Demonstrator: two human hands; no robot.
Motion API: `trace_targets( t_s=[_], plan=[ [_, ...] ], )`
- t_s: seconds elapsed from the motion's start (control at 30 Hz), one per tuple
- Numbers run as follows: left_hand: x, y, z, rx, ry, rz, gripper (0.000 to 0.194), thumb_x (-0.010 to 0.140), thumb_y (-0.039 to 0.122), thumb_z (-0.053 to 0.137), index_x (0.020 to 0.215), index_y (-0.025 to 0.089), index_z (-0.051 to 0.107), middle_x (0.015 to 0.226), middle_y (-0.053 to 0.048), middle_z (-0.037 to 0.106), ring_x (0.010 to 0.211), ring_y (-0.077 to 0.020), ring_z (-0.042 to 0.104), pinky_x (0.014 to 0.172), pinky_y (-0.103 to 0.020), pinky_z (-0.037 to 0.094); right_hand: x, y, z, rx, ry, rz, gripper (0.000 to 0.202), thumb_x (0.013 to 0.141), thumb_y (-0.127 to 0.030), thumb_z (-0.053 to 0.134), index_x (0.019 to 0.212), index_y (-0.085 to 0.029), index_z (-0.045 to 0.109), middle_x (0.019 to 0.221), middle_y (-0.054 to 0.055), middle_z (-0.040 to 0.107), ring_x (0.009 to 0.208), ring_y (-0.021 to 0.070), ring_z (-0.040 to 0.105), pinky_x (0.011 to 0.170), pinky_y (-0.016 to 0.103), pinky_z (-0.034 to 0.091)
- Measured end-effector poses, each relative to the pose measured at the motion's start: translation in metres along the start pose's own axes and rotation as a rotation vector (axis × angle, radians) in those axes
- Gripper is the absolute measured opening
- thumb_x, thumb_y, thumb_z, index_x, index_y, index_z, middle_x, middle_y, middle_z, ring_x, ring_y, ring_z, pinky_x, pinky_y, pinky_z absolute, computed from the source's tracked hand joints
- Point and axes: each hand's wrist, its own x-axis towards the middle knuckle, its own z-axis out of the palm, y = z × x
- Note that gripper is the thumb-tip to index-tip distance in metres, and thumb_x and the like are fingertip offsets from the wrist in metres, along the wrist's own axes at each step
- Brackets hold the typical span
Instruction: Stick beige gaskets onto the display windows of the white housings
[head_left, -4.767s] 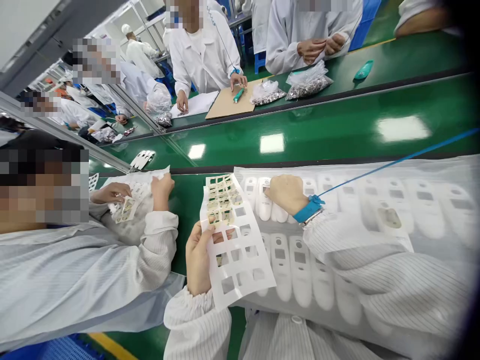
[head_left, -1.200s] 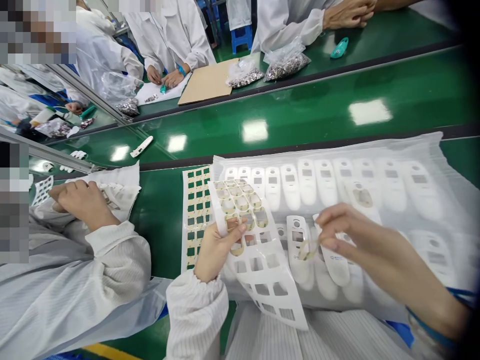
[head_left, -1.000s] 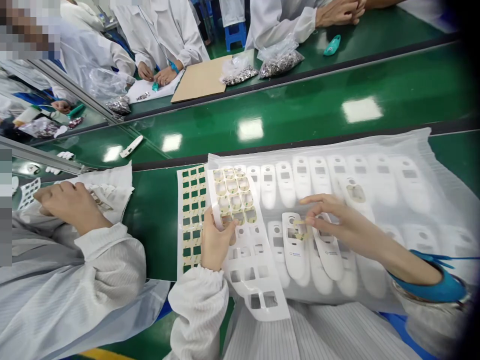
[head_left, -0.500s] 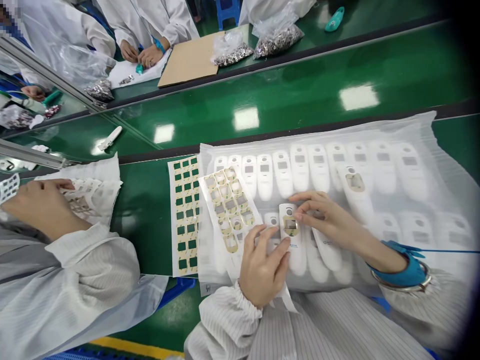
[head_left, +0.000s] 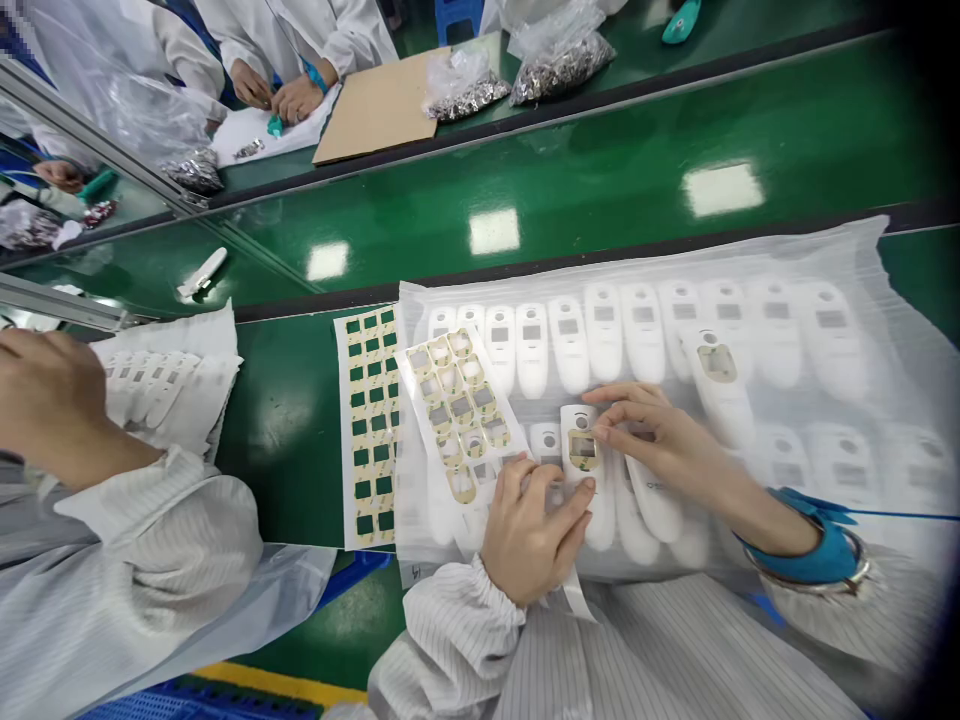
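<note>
A white handset-shaped cover (head_left: 598,510) lies on the translucent sheet, with a gold-edged sticker (head_left: 583,452) around its window. My left hand (head_left: 531,525) rests at the cover's left side, fingers bent, over the lower end of a sticker sheet (head_left: 459,405); whether it grips anything is hidden. From the right, my right hand (head_left: 656,435) reaches to the sticker's right edge with thumb and fingertips close together; what they pinch is too small to make out. Another cover with a gold-edged window (head_left: 724,385) lies to the upper right.
Rows of white covers show under the translucent sheet (head_left: 465,292). A second sticker sheet (head_left: 371,430) lies at its left edge. A co-worker's hand (head_left: 56,400) is at the far left near more parts. Bags of metal parts (head_left: 562,72) and cardboard (head_left: 382,108) lie across the green bench.
My left hand has shifted slightly right against the cover, while my right hand stays almost in place. The co-worker's hand at the left has moved up and left.
</note>
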Motion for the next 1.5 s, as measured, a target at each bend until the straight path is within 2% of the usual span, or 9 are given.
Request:
trace_targets(
  t_s=[0.17,0.43,0.77,1.5],
  plan=[
    [-0.0007,-0.0007,0.0005,0.002,-0.015,0.004,0.029,0.087,0.022,0.057,0.114,0.023,0.066,0.097,-0.008,0.06,0.099,-0.0231,0.048,0.099,-0.047,0.043,-0.0042,0.0007,0.003,0.01,0.09,-0.038,0.028,0.087,-0.048,0.057,0.075,-0.025,0.067,0.117,0.006,0.063,0.122,0.0297,0.045,0.1,0.055,0.039],
    [0.0001,-0.0001,0.0012,-0.007,-0.02,0.006,0.029,0.087,0.021,0.057,0.114,0.023,0.066,0.098,-0.007,0.059,0.101,-0.0237,0.046,0.101,-0.049,0.042,-0.0042,0.0022,0.0016,0.0,0.046,-0.021,0.027,0.088,-0.047,0.057,0.076,-0.025,0.068,0.12,0.005,0.062,0.122,0.0299,0.044,0.095,0.053,0.043],
    [0.0016,0.0004,-0.0008,-0.005,-0.017,0.014,0.028,0.087,0.021,0.057,0.114,0.021,0.066,0.097,-0.007,0.059,0.1,-0.0239,0.045,0.1,-0.048,0.043,-0.0043,0.0017,0.0017,0.0,0.036,-0.02,0.026,0.088,-0.046,0.057,0.074,-0.026,0.067,0.117,0.004,0.063,0.122,0.0288,0.043,0.097,0.052,0.04],
    [0.0004,-0.0006,-0.0002,-0.013,-0.037,0.025,0.03,0.086,0.02,0.059,0.115,0.019,0.065,0.099,-0.008,0.057,0.1,-0.0248,0.044,0.1,-0.051,0.043,-0.0041,0.0053,0.0047,0.001,0.073,-0.034,0.024,0.086,-0.045,0.059,0.075,-0.026,0.067,0.115,0.005,0.064,0.12,0.0289,0.045,0.098,0.051,0.04]
  ],
)
